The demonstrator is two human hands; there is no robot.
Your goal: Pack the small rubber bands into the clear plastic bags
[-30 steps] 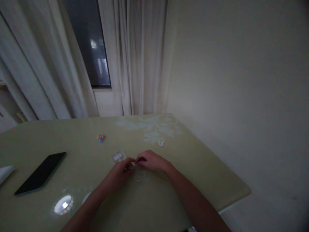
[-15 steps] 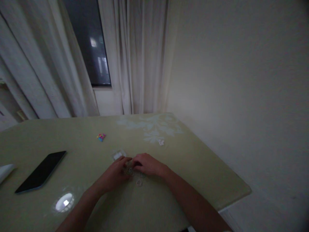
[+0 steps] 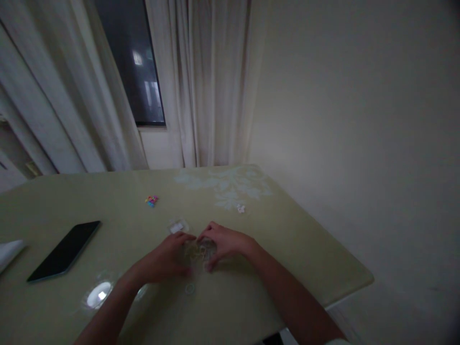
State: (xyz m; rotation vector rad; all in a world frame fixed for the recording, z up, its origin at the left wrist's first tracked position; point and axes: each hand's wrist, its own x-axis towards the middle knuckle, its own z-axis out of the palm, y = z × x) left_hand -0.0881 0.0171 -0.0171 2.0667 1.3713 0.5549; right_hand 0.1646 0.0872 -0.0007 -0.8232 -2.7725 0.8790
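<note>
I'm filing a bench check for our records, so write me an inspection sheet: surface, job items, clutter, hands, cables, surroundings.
Surface: pale greenish table, leaf pattern toward its far edge, bright reflection at left.
Job items: blurred translucent pieces between the hands; small round piece nearer the wearer; clear item with a white patch just beyond the left hand.
Clutter: multicoloured pile, small white pieces, dark tablet-like slab, white object at left.
Hands: left and right hand curled at the translucent pieces; grip unclear.
Cables: nothing seen.
Surroundings: curtains, dark window, plain wall.
</note>
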